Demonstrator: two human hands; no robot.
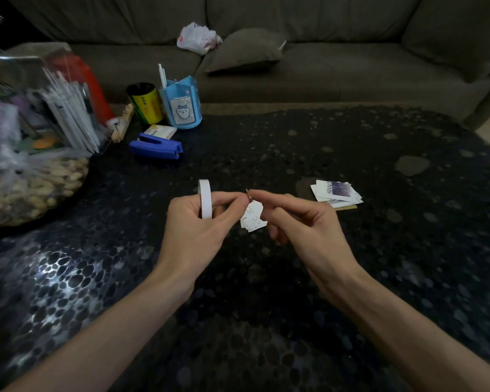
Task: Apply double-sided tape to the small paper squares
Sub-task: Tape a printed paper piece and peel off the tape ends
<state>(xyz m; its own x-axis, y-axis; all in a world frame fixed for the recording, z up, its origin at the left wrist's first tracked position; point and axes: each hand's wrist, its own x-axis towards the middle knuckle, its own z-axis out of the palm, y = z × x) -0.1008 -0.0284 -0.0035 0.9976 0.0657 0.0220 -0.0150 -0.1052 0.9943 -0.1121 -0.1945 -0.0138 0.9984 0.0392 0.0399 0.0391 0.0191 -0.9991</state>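
Both hands are hovering above the counter (351, 154): the left hand (193, 222) is gripping the white double-sided tape roll (205, 198), the right hand (303, 224) is pinching a printed paper square (253, 219).

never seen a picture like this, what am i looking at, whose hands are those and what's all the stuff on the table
There is no machine here: one camera worn on a person's head looks forward and down, so you see that person's own two bare hands. The left hand grips a roll of white tape held on edge. The right hand seems to pinch a small paper piece just beside the roll, above the table, a dark pebble-patterned top. To the right lies a pile of paper pieces. Farther back on the left are a blue stapler, a blue pen holder, a yellow can and a bag of peanuts. A sofa stands behind.
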